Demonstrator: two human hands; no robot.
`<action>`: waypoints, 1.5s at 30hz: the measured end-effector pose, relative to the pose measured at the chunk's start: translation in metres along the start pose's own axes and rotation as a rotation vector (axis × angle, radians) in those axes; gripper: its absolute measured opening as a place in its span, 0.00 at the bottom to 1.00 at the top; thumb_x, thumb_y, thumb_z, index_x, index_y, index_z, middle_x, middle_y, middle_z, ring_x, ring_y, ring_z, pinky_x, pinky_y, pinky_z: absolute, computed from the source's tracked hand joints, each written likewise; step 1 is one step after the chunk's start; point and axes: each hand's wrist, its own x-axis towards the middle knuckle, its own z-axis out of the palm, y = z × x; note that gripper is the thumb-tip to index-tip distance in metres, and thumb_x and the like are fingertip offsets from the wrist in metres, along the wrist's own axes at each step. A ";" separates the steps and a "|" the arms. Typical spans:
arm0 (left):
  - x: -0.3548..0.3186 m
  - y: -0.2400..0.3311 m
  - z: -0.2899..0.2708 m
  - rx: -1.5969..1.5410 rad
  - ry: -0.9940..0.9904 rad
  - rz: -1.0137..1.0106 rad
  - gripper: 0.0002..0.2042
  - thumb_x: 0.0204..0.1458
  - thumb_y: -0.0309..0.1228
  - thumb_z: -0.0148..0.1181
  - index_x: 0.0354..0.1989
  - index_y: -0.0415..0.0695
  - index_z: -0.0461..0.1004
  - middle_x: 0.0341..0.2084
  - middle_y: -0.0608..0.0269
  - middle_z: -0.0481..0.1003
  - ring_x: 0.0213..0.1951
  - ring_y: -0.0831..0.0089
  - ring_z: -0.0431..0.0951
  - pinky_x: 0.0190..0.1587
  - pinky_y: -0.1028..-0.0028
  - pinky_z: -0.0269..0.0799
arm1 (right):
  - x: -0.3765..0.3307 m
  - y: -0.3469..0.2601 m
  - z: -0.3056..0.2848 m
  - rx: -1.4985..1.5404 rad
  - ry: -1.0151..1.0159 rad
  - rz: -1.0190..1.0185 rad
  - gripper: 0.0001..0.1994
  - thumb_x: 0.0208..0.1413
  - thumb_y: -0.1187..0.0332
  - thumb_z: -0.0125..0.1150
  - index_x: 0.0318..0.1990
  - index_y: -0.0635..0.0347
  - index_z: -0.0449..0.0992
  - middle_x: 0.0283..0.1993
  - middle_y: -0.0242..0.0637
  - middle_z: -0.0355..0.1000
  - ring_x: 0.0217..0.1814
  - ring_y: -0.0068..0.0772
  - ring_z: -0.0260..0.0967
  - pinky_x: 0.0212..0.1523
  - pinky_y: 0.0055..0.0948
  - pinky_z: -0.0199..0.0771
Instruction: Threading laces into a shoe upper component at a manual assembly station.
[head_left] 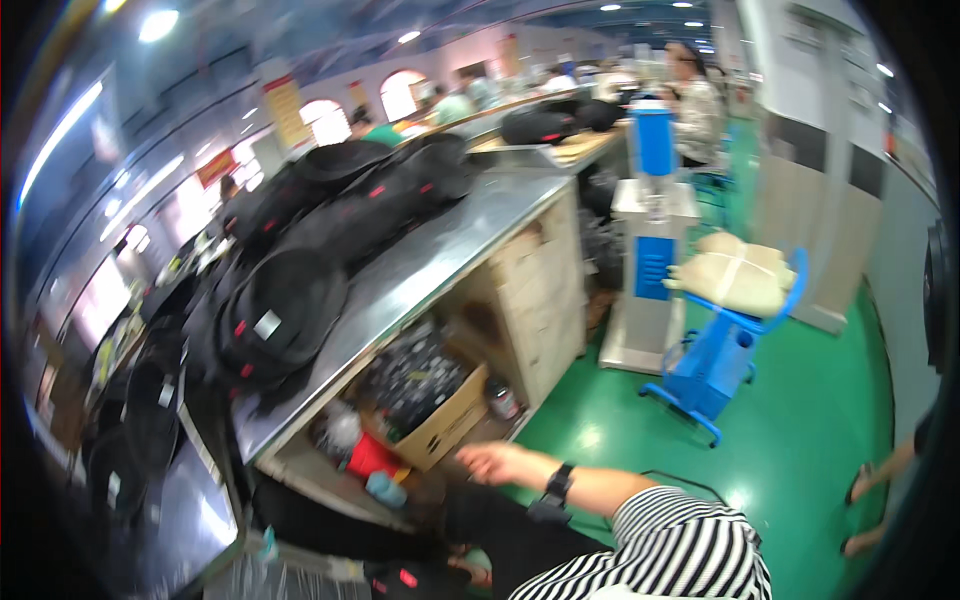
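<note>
My right hand (492,464) reaches in from the lower right, past a striped sleeve and a dark wristwatch (558,486). Its slightly blurred fingers look loosely bent and apart, with nothing visible in them. Beside it is the open shelf under a metal-topped workbench (440,235). Closest to the hand are a cardboard box (440,425) full of dark, shiny small items and a dark bottle (502,398). A red container (372,456) and a light-blue object (385,490) sit at the shelf's front. My left hand is out of the picture.
Black, hat-like fabric pieces (290,300) with red tags are heaped on the bench. Right of it stand a grey-and-blue machine (655,240) and a blue wheeled stool (710,370) bearing a beige cushion (735,275). A person (695,110) sits farther back; another person's legs show at right.
</note>
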 end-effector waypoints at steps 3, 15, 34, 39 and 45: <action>-0.080 -0.094 0.076 0.169 -0.048 -0.410 0.23 0.63 0.50 0.39 0.61 0.57 0.68 0.60 0.64 0.67 0.60 0.64 0.67 0.58 0.63 0.64 | -0.041 -0.067 0.007 -0.183 0.240 -0.521 0.05 0.56 0.74 0.58 0.37 0.66 0.74 0.20 0.25 0.64 0.17 0.16 0.57 0.18 0.16 0.60; -0.136 -0.171 0.162 0.083 -0.058 -0.446 0.26 0.61 0.52 0.42 0.63 0.54 0.67 0.63 0.62 0.65 0.65 0.65 0.62 0.62 0.64 0.60 | -0.129 -0.269 0.030 -0.516 0.730 -1.393 0.07 0.60 0.76 0.56 0.45 0.69 0.71 0.38 0.46 0.76 0.36 0.36 0.78 0.29 0.22 0.80; -0.024 0.173 0.111 -1.209 0.394 0.201 0.06 0.62 0.31 0.53 0.39 0.42 0.72 0.24 0.64 0.74 0.22 0.76 0.71 0.28 0.75 0.69 | 0.031 -0.085 0.130 -1.846 0.404 -0.997 0.08 0.65 0.66 0.54 0.46 0.59 0.76 0.28 0.24 0.65 0.26 0.14 0.57 0.27 0.14 0.55; -0.021 0.167 0.119 -0.852 0.572 0.294 0.04 0.60 0.27 0.55 0.36 0.41 0.73 0.24 0.67 0.71 0.25 0.78 0.72 0.29 0.75 0.68 | 0.007 0.035 0.096 -1.862 0.256 -0.494 0.17 0.62 0.62 0.51 0.56 0.54 0.70 0.32 0.29 0.73 0.27 0.18 0.67 0.29 0.20 0.67; -0.034 0.171 0.100 -0.215 0.714 0.366 0.05 0.54 0.30 0.58 0.29 0.43 0.72 0.27 0.59 0.74 0.30 0.59 0.74 0.37 0.63 0.65 | -0.005 0.191 0.019 -1.407 0.211 0.199 0.06 0.60 0.75 0.56 0.43 0.65 0.77 0.30 0.32 0.76 0.24 0.16 0.67 0.25 0.17 0.66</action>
